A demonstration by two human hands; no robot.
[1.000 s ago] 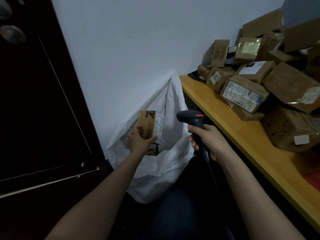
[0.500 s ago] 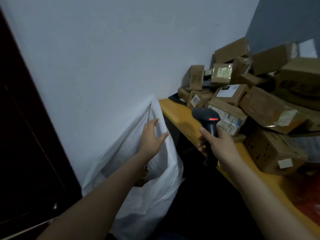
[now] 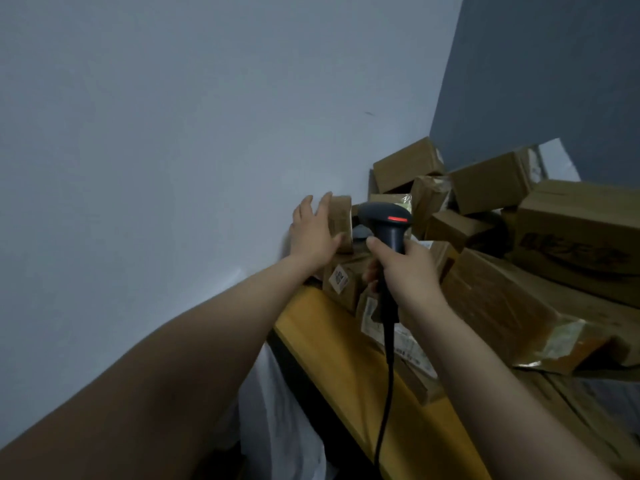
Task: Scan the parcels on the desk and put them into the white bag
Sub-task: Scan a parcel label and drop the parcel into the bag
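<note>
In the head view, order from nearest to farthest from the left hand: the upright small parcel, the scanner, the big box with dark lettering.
1. upright small parcel, right at the left hand.
2. scanner, just to the right, held by the right hand.
3. big lettered box, far right.

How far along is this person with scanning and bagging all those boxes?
Early days. The box held a second ago is gone from the left hand, likely into the bag. Now that hand reaches an upright box while the right hand holds the scanner. A big pile still covers the desk.
</note>
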